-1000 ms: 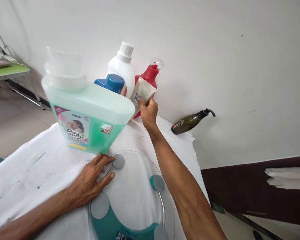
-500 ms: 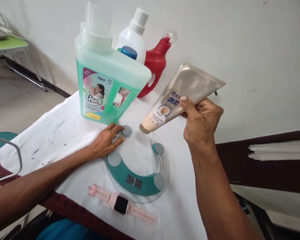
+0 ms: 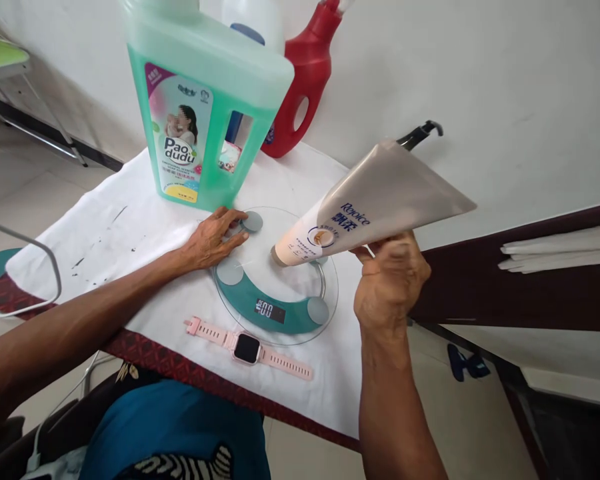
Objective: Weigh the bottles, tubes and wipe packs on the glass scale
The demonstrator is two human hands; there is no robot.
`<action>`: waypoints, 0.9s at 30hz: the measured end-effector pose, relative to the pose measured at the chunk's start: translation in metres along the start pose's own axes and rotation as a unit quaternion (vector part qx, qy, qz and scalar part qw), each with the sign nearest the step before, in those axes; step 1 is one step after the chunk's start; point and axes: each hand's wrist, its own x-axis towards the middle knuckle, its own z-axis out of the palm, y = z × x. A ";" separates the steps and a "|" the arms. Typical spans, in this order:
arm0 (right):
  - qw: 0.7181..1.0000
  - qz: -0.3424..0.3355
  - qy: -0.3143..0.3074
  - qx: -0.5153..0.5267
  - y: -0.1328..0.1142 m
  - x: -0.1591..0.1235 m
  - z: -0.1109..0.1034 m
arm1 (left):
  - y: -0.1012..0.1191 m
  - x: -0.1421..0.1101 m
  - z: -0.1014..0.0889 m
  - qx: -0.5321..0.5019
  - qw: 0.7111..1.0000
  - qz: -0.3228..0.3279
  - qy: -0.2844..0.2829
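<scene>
My right hand (image 3: 393, 283) grips a beige Rejoice squeeze tube (image 3: 370, 200) from beneath, some fingers hidden behind it. The tube hangs tilted, cap end down, over a round glass scale (image 3: 280, 321) with a teal arc and grey pads. Digits reading about 0.0 glow on the scale's display (image 3: 270, 311). At the scale's far left edge, my left hand (image 3: 214, 239) rests with fingers spread beside a grey pad. A pink-strapped smartwatch (image 3: 247, 348) lies just in front of the scale.
A large green Paodudu detergent bottle (image 3: 180, 147) stands behind my left hand. Behind it are a white bottle (image 3: 270, 17) and a red handled bottle (image 3: 313, 63). A black pump top (image 3: 423, 133) shows behind the tube. White cloth (image 3: 105, 233) covers the table, against a wall.
The scale's display has gone from a partial mark to lit digits. The tube has turned flatter, and my right thumb has shifted off its front. The view has tipped downward; my left hand stays put.
</scene>
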 end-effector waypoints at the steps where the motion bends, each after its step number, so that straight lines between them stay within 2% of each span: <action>1: 0.999 0.022 0.016 0.027 0.007 -0.005 -0.002 | 0.000 0.000 0.000 0.002 1.000 0.002 -0.001; 3: 0.994 0.071 0.074 0.043 0.023 -0.017 -0.007 | -0.001 0.001 0.000 0.005 1.000 0.005 -0.001; 6: 0.977 0.128 0.171 0.005 0.043 -0.034 -0.014 | -0.002 0.002 0.000 0.008 1.000 0.003 -0.002; 8: 0.966 0.132 0.222 -0.017 0.051 -0.040 -0.019 | -0.001 0.002 0.000 0.008 1.000 -0.002 -0.004; 10: 0.961 0.115 0.248 -0.033 0.054 -0.042 -0.023 | -0.001 0.002 0.000 0.008 1.000 -0.003 -0.004; 13: 0.964 0.096 0.241 -0.052 0.053 -0.041 -0.027 | 0.000 0.002 -0.001 0.014 1.000 0.001 -0.005; 27: 0.970 0.103 0.203 -0.087 0.051 -0.046 -0.026 | 0.003 0.004 -0.004 0.034 0.999 0.009 -0.013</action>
